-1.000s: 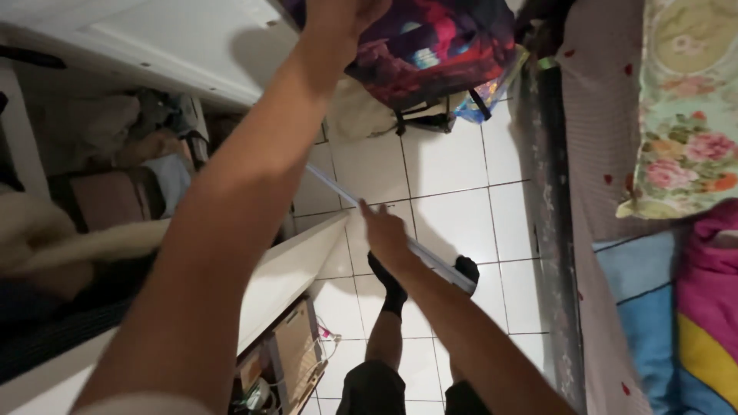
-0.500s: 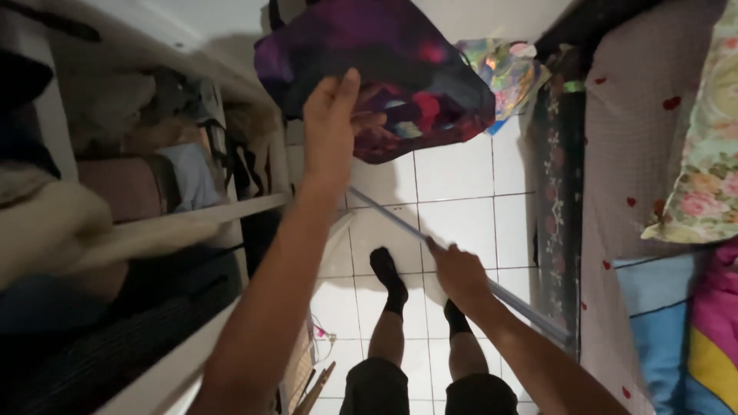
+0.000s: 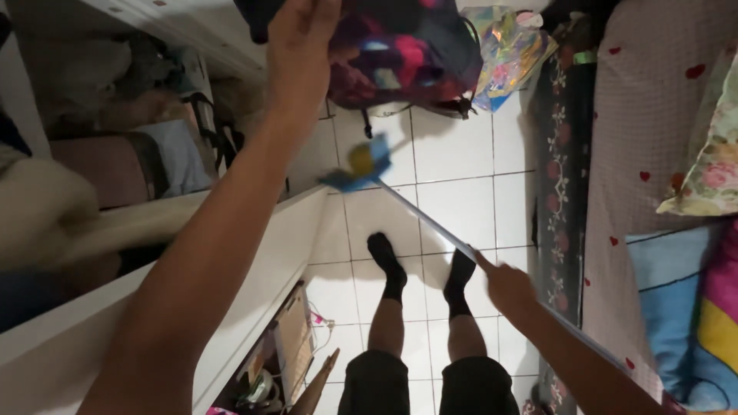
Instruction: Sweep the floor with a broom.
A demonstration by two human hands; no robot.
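Left hand (image 3: 300, 46), at 12 o'clock, fingers clamped on dark multicolour bag (image 3: 407, 54), held up w/ arm raised. Right hand (image 3: 507, 288), at 4 o'clock, fist closed round thin pole (image 3: 430, 223). Pole runs toward 11 o'clock; blue-yellow head (image 3: 361, 169) sits just below bag, near white shelf (image 3: 254, 269). Tile floor (image 3: 461, 154) beneath.

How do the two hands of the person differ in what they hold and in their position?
The left hand is raised high, at the top of the view, and grips a dark, many-coloured bag; the right hand is low, beside the legs, and grips a thin long pole. The left arm stretches far forward and up, while the right arm stays close to the body. The bag is wide and soft; the pole is thin and straight, with a blue and yellow head. Both hands are bare and closed on something.
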